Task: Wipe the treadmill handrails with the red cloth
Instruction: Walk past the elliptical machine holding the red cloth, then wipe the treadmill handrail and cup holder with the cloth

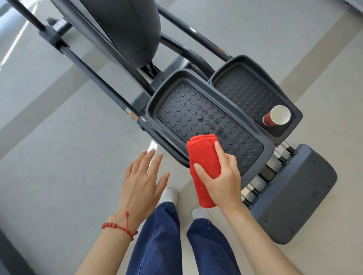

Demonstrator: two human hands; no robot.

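Note:
My right hand (220,175) grips a folded red cloth (203,157), held upright above the near end of the machine's left foot pedal (196,113). My left hand (141,183) hovers with fingers spread and nothing in it, left of the cloth and over the floor. A red string bracelet circles that wrist. The grey exercise machine fills the middle of the view: two studded pedals, long dark bars (95,77) running up to the left, and a rounded dark housing (125,20) at the top. No handrail grip shows in this view.
A red paper cup (276,116) stands upright on the near end of the right pedal (249,91). A grey rear base block (296,192) with rollers sits to the right of my legs. My blue trousers and white shoes stand on pale grey floor.

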